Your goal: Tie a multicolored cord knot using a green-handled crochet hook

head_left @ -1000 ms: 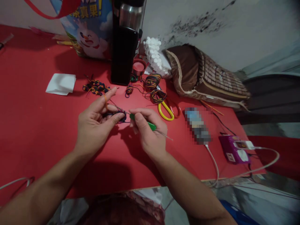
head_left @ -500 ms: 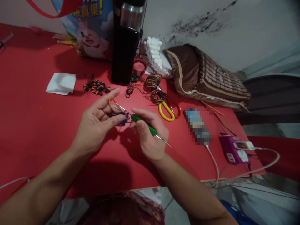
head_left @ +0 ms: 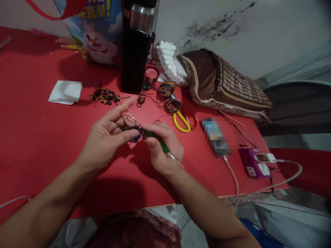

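My left hand (head_left: 108, 136) pinches a small dark multicoloured crochet piece (head_left: 134, 131) between thumb and fingers, with an orange thread looped over the raised index finger. My right hand (head_left: 161, 146) grips a green-handled crochet hook (head_left: 161, 146) like a pen; its metal tip pokes through the piece and out toward the upper left. Both hands hover just above the red table (head_left: 38, 137).
Behind the hands lie several coils of coloured thread (head_left: 168, 94), finished knotted pieces (head_left: 104, 96), yellow-handled scissors (head_left: 182, 122) and a white tissue (head_left: 66, 92). A black flask (head_left: 134, 58), a cartoon bag (head_left: 97, 34), a phone (head_left: 214, 137) on a cable and a purple adapter (head_left: 252, 165) stand around.
My right hand has pushed the hook further left into the crochet piece, so the metal tip now sticks out beyond it. The left hand keeps its pinch.
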Demonstrator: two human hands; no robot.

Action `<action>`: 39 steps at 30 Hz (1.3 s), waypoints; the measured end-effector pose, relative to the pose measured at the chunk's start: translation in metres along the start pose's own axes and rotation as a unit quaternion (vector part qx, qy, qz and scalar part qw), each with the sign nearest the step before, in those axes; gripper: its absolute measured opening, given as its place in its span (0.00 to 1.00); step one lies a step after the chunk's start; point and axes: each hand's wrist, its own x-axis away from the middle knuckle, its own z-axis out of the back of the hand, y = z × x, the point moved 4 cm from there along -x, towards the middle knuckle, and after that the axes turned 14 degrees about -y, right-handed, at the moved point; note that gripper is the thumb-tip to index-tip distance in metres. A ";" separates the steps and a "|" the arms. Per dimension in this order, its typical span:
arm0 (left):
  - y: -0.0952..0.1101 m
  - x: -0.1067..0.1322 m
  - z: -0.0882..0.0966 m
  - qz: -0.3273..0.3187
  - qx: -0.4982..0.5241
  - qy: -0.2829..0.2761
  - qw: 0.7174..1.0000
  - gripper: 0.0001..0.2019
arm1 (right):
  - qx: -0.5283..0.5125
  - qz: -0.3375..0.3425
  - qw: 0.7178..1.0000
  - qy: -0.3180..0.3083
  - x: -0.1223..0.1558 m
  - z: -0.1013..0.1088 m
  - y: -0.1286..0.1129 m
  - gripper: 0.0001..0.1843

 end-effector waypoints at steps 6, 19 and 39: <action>0.009 0.001 0.000 0.024 -0.003 -0.005 1.000 0.33 | -0.062 -0.015 0.998 -0.008 -0.001 0.006 0.004 0.13; 0.016 0.001 0.006 0.041 -0.003 -0.002 0.999 0.31 | -0.058 0.010 0.998 -0.030 -0.010 0.022 0.001 0.10; 0.013 0.000 0.013 0.086 0.071 -0.148 0.983 0.25 | -0.165 -0.036 0.981 -0.094 -0.019 0.041 0.002 0.07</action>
